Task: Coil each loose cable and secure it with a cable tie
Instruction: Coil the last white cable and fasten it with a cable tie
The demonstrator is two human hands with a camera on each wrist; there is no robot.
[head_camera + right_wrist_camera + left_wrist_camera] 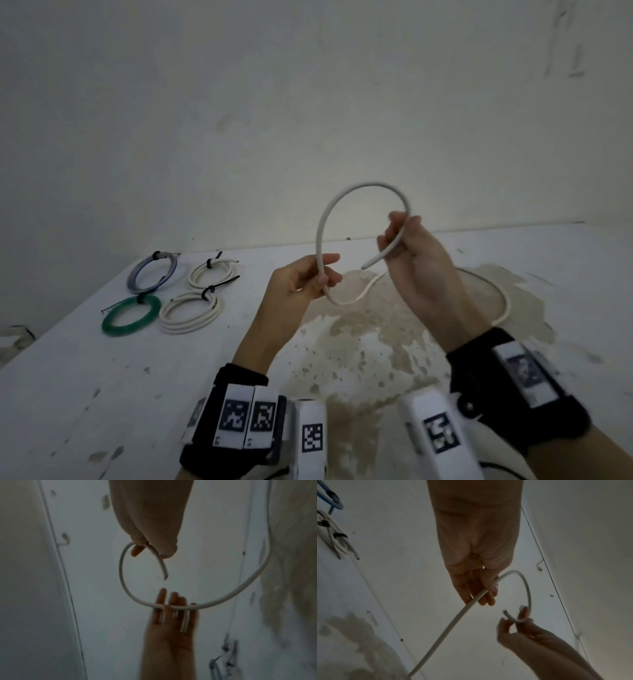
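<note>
A loose white cable (363, 186) arches in the air between my two hands above the white table (102, 394). My left hand (327, 274) pinches it between thumb and fingers low on the arch's left side. My right hand (400, 233) pinches it near the free end (364, 266), which points down and left. The remaining length trails from the left hand across the table to the right (507, 301). In the left wrist view the cable (450, 626) crosses my left fingers (485, 600). The right wrist view shows the cable's curve (240, 591) lying across the left fingers (175, 599).
Several coiled cables, each bound with a black tie, lie at the table's left: a blue-clear coil (152, 272), a white coil (212, 272), a green coil (132, 315) and a larger white coil (190, 311). A brown stained patch (376, 342) spreads under my hands. A wall stands behind.
</note>
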